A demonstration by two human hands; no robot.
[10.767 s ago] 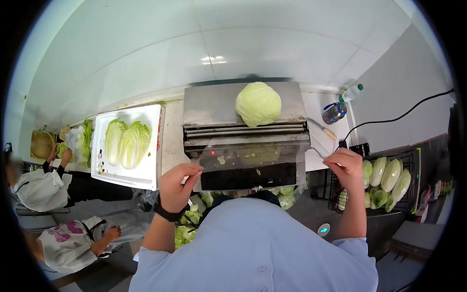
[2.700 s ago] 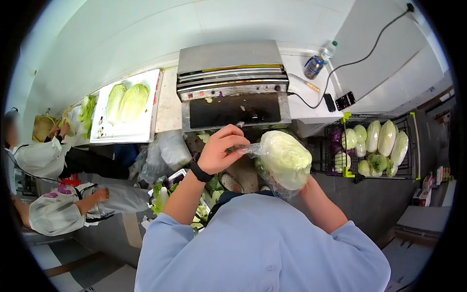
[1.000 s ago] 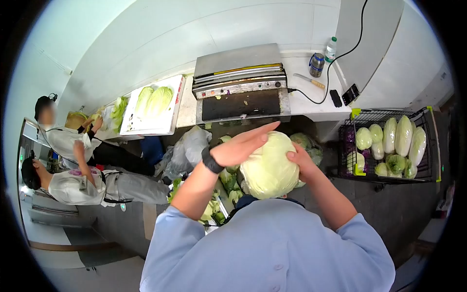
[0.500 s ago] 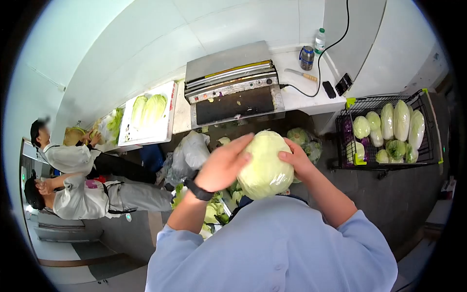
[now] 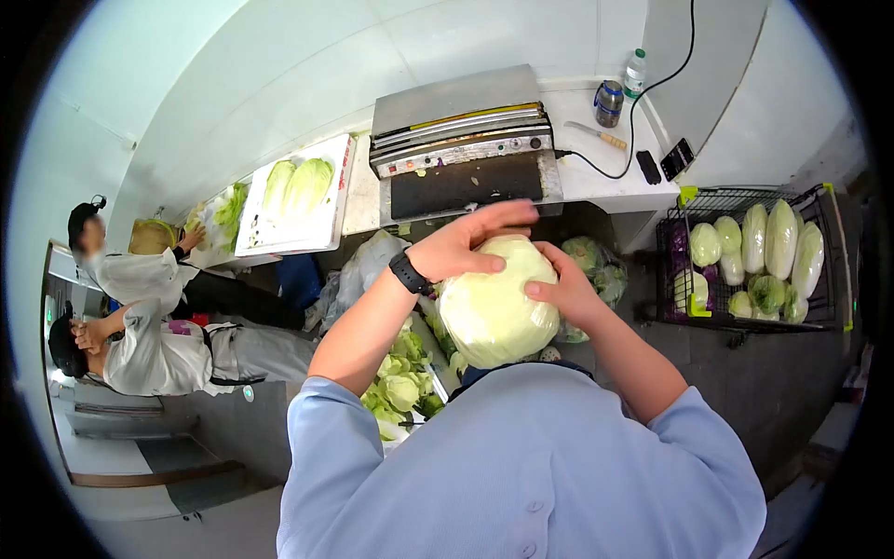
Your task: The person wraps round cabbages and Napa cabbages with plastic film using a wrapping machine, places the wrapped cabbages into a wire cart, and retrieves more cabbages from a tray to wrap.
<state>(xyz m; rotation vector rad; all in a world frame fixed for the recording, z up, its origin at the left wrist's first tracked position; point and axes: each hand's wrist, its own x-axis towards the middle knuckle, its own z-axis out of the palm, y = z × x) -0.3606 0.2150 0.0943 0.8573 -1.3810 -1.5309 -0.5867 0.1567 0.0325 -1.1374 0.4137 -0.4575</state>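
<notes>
A round pale green cabbage (image 5: 496,312) wrapped in clear film is held in front of my chest. My left hand (image 5: 466,247), with a black watch on the wrist, lies over its upper left side, thumb on the film and fingers stretched out past the top. Around the cabbage's upper right side curls my right hand (image 5: 566,291), its thumb resting on the film. Beyond the hands stands the wrapping machine (image 5: 461,149) with a dark plate (image 5: 466,188) at its front, bits of leaf on it.
A white tray (image 5: 342,186) holds two napa cabbages. Right of the machine are a knife (image 5: 596,135), a flask (image 5: 609,102), a bottle (image 5: 635,73) and a phone (image 5: 677,159). A black basket (image 5: 829,279) holds several wrapped vegetables. Two people (image 5: 140,275) (image 5: 149,363) are at left.
The cabbage, earlier loosely bagged in film, is now tightly wrapped. Since half a second ago my left hand has shifted up over its top, and the cabbage has tilted. The view has turned slightly.
</notes>
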